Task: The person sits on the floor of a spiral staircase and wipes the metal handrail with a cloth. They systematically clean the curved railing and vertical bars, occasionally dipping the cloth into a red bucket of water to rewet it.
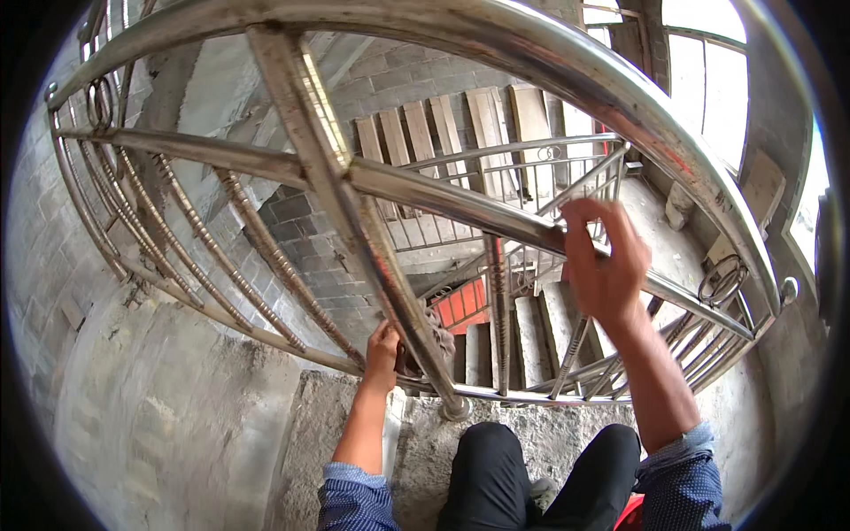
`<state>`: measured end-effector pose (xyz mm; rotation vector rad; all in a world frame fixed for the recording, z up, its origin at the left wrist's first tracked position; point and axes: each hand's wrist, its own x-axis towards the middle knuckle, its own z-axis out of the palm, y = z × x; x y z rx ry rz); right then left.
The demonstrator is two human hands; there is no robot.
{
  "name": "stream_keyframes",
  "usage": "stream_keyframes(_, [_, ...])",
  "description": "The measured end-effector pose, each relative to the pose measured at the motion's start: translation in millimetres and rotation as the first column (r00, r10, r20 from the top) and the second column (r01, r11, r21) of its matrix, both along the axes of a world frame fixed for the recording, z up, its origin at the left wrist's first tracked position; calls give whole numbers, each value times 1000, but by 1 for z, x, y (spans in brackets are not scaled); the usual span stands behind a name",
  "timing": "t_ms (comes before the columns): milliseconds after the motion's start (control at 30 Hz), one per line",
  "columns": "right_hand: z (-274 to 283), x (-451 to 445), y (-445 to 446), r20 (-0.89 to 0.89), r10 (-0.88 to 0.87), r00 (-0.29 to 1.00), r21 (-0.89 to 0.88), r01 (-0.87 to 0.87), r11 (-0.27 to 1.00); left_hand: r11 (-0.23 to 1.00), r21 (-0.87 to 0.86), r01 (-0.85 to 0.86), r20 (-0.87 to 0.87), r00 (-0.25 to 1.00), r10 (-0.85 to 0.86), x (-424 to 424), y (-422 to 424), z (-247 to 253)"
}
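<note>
My left hand (382, 352) is low behind the slanted metal post (372, 245) of a stainless steel stair railing. Its fingers are curled around what looks like a bunched greyish cloth (441, 334), partly hidden by that post. In front of the railing's middle rail (458, 206), my right hand (609, 259) is raised with its fingers bent. It is slightly blurred, and whether it touches the rail or pinches something small is unclear. The wide curved handrail (531, 43) arches above both hands. Twisted metal balusters (498, 312) stand below the middle rail.
Beyond the railing a stairwell drops away, with concrete steps (534, 338) and a lower railing (518, 149). A red panel (459, 305) shows through the bars. My knees (491, 464) are close to the rough concrete edge (425, 431). A block wall (53, 279) rises at left.
</note>
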<state>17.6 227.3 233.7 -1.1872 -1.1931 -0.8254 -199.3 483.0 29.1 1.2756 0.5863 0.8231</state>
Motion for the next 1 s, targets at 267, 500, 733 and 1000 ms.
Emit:
stream_keyframes(267, [-128, -109, 40, -444, 356, 822, -349, -525, 776, 954, 154, -256, 132, 963, 237, -16, -51, 79])
stream_keyframes(500, [-153, -150, 47, -876, 380, 297, -115, -894, 433, 908, 281, -312, 0, 946, 325, -58, -118, 63])
stream_keyframes(733, [-147, -142, 35, -926, 377, 25, 219, -777, 590, 943, 261, 209, -17, 977, -212, -95, -114, 58])
stream_keyframes(1000, [-77, -134, 93, -681, 702, 208, 593, -406, 695, 542, 476, -693, 369, 716, 592, -54, -6, 132])
